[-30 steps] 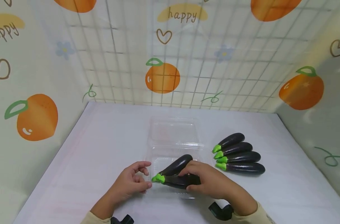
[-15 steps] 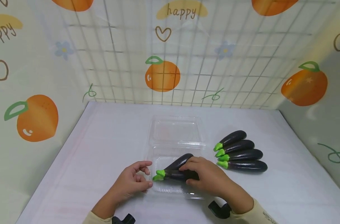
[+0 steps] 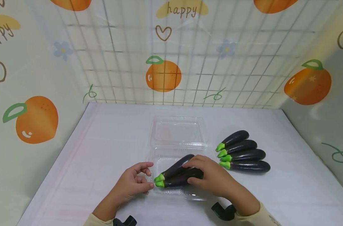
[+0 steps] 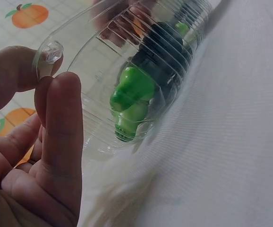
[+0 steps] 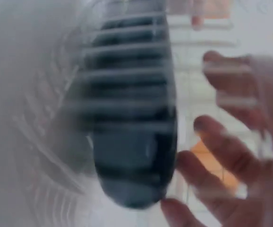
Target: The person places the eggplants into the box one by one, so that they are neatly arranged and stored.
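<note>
In the head view, a hinged clear plastic box [image 3: 177, 194] lies unfolded. Two glossy dark eggplants with green caps rest in its near half: the rear eggplant [image 3: 173, 168] slants, and the front eggplant [image 3: 175, 181] lies against it, caps side by side at the left wall. My left hand [image 3: 132, 182] holds the box's left edge with thumb and index finger; the left wrist view shows the rim at the fingertips [image 4: 63, 90]. My right hand [image 3: 212, 175] is over the blunt ends. In the blurred right wrist view its fingers [image 5: 231, 151] are spread along the eggplant's edge.
Right of the box, several more eggplants [image 3: 246, 154] lie fanned out on the white table [image 3: 103, 135], caps to the left. The box's lid half [image 3: 178, 130] lies flat behind. Printed curtains [image 3: 166, 78] over a wire grid stand around the table.
The front eggplant's cap has come down from overlapping the rear one to lying beside it, nearer me. My right hand has loosened slightly around it; my left hand stays at the box's edge.
</note>
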`<state>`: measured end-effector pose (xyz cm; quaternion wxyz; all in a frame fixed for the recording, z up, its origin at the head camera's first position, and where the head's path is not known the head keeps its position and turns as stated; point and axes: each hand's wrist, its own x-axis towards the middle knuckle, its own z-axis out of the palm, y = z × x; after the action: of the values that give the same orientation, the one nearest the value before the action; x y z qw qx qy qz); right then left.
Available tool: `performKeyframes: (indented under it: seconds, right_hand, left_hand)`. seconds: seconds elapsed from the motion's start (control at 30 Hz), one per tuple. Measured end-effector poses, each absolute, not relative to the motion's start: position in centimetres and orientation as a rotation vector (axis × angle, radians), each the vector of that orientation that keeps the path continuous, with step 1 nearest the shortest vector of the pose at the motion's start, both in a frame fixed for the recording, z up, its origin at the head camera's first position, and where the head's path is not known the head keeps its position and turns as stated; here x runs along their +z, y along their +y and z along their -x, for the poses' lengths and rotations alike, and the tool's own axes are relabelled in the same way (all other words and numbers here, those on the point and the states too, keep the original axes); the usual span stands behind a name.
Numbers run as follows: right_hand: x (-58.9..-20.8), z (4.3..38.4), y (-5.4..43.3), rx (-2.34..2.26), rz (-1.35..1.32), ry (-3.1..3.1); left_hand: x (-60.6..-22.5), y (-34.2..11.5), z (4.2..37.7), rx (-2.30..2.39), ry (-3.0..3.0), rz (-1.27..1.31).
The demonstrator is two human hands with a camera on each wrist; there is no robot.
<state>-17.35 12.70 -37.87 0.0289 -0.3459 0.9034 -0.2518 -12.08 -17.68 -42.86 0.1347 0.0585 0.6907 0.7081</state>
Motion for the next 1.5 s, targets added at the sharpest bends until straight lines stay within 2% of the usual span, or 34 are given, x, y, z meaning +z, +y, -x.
performKeyframes:
  seconds: [0.6, 1.07, 1.3, 1.5]
  right_hand:
    - [-37.2, 17.9, 17.9, -1.186, 0.7, 3.023]
    - [-37.6, 18.7, 27.5, -1.069, 0.335, 3.148]
    - [-38.2, 18.9, 30.2, -1.071, 0.292, 3.103]
    - [-38.6, 18.8, 30.7, -1.275, 0.351, 3.018]
  left_hand:
    - [-43.2, -18.1, 12.3, 2.045, 2.033, -0.17]
    - [-43.2, -18.2, 12.3, 2.057, 2.013, -0.173]
    - [-43.1, -18.1, 12.3, 2.074, 1.98, -0.164]
    - [-43.2, -18.1, 12.3, 2.073, 1.974, -0.147]
